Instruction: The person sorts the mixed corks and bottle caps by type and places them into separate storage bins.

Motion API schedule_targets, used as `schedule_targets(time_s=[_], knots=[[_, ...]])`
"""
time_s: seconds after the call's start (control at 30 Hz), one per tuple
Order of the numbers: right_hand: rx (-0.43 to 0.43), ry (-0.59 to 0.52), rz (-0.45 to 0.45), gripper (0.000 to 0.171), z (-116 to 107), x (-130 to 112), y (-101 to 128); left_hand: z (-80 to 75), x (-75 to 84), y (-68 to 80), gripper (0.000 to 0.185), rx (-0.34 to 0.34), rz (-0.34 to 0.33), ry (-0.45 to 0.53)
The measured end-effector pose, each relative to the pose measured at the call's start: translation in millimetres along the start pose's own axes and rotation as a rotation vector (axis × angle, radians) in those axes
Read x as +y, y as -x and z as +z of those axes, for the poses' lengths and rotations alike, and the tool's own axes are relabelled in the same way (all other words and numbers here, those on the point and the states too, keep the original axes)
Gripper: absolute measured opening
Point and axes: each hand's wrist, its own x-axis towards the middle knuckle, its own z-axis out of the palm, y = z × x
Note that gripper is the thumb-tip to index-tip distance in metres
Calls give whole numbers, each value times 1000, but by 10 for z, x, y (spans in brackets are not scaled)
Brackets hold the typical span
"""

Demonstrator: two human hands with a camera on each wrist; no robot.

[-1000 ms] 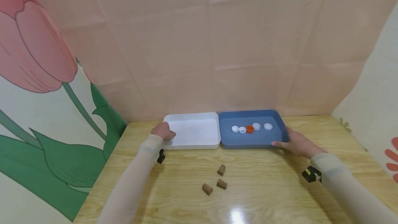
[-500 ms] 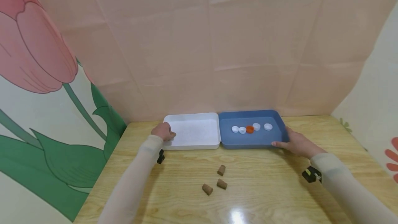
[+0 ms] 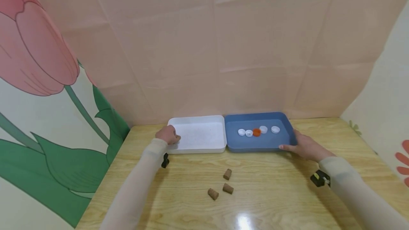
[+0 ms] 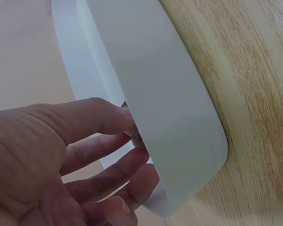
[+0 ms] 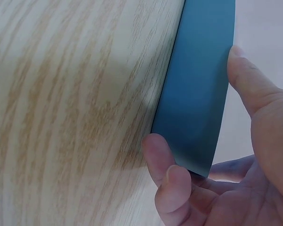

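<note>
At the left side of the white tray [image 3: 196, 150], my left hand [image 3: 167, 135] reaches over the rim. In the left wrist view its thumb and fingers pinch a cork [image 4: 136, 136], partly hidden behind the tray wall. My right hand [image 3: 306, 147] grips the front right corner of the blue tray [image 3: 255, 150]. The right wrist view has the thumb on that tray's rim and the other fingers curled round the corner at its base. Inside the blue tray lie an orange bottle cap [image 3: 257, 132] and several white bottle caps [image 3: 275, 130].
Three corks lie on the wooden table [image 3: 185, 205] in front of the trays: one farther back [image 3: 227, 174], one in the middle [image 3: 228, 188] and one nearer left [image 3: 213, 194]. The trays stand side by side before a pinkish cloth backdrop [image 3: 204, 45].
</note>
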Motion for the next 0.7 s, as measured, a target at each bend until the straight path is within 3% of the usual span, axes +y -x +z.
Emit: schedule_targets(time_s=[0.37, 0.53, 0.7], knots=[[-1, 24, -4, 117, 1, -6, -4, -28, -32, 57, 13, -7, 22, 35], [3, 26, -8, 118, 7, 0, -1, -34, -38, 49, 13, -19, 11, 51], [-1, 29, 2, 119, 0, -3, -2, -54, -31, 56, 27, -22, 10, 74]])
